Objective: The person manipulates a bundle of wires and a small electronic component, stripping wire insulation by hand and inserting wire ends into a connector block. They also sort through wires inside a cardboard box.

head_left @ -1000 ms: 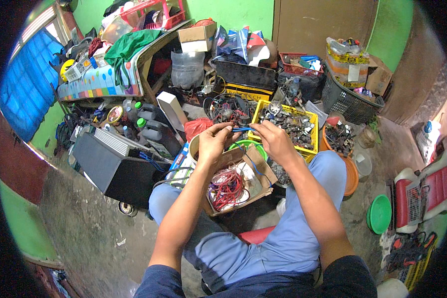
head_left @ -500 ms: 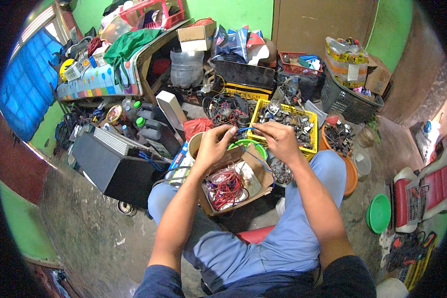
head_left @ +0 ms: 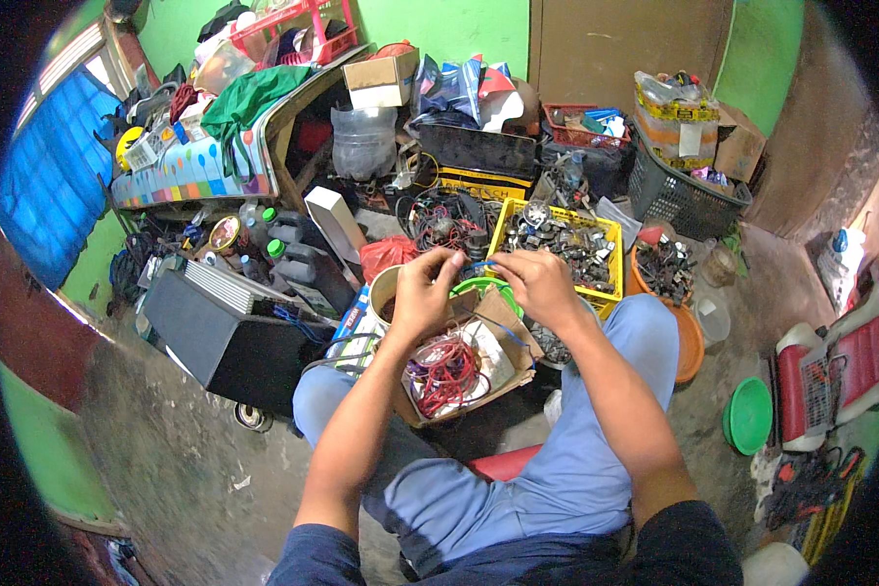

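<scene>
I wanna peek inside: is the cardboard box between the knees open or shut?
The box is open: you can see red wires inside.

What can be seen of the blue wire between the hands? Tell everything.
The blue wire is thin and looks plastic-coated. A short, slightly bowed stretch spans between the pinching fingertips of the left hand and right hand, seen above the open cardboard box. Blue wire also shows against the box's right side; whether it is the same piece is unclear.
</scene>
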Tool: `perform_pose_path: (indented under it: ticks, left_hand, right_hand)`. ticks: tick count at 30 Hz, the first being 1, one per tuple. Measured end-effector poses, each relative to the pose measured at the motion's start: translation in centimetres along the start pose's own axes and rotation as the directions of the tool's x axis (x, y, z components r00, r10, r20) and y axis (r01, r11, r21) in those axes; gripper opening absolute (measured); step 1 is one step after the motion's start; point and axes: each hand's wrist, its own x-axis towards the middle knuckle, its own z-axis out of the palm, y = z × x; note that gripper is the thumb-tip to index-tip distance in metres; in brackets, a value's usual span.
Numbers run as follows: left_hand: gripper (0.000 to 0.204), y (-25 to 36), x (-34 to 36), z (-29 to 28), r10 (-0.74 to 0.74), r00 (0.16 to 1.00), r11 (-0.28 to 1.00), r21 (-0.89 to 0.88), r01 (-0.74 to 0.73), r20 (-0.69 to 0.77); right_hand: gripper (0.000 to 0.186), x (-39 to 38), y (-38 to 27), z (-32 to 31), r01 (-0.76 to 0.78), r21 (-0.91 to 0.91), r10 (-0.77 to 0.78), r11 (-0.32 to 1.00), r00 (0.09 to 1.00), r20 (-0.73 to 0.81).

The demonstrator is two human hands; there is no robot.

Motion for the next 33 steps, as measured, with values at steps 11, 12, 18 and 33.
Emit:
perform_pose_path:
  ticks: [11, 12, 18, 33]
  left_hand:
    - [0.034, -1.3, 0.8, -0.3, -0.074, 0.987, 0.872, -0.472, 0.132, 0.140]
    - [0.036, -0.7, 0.8, -0.2, -0.064, 0.990, 0.850, -0.513, 0.122, 0.129]
    - [0.042, 0.2, 0.5, -0.2, -0.132, 0.983, 0.716, -0.673, 0.182, 0.126]
    - [0.048, -1.7, 0.7, -0.7, -0.089, 0.948, 0.509, -0.804, 0.307, 0.306]
  right_hand:
    - [0.018, 0.2, -1.6, 1.1, -0.384, 0.486, 0.425, 0.785, 0.905, 0.029]
    - [0.019, 0.0, -1.6, 1.1, -0.363, 0.481, 0.413, 0.798, 0.911, 0.002]
    - [0.020, -0.5, -0.4, 3.2, -0.398, 0.713, 0.475, 0.577, 0.874, 0.104]
    - [0.018, -0.3, -1.1, 2.3, -0.421, 0.764, 0.397, 0.489, 0.887, 0.236]
